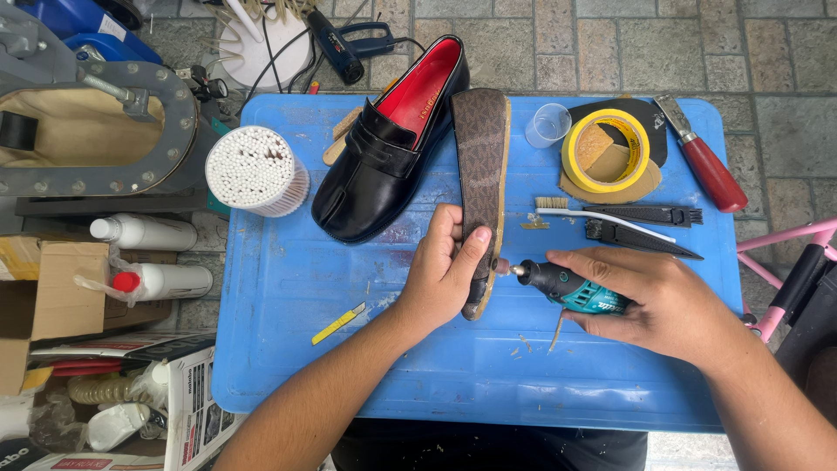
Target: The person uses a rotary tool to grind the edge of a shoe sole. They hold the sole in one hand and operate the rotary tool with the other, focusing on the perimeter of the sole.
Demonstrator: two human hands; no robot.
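The two forearms come up from the bottom edge onto the blue bench [288, 288]. The left hand [440, 275] wraps the lower end of a brown patterned insole [481, 174], thumb on its face and fingers behind, its grip pinching the insole so that it stands on edge and runs away from the person. The right hand [667, 301] has its grip closed around a teal and black rotary tool [567, 288], held level, with the small grinding tip just touching the insole's tan edge near the left thumb. The insole sits mid-bench, right beside a black loafer [388, 157] with a red lining, which lies to its left. Right of it are a clear cup [547, 125], a yellow tape roll [606, 150], a red-handled knife [708, 166], a toothbrush [602, 214] and black combs [641, 235]. A yellow blade [338, 324] lies near the left wrist. A tub of cotton swabs [255, 170] stands at the bench's far left corner.
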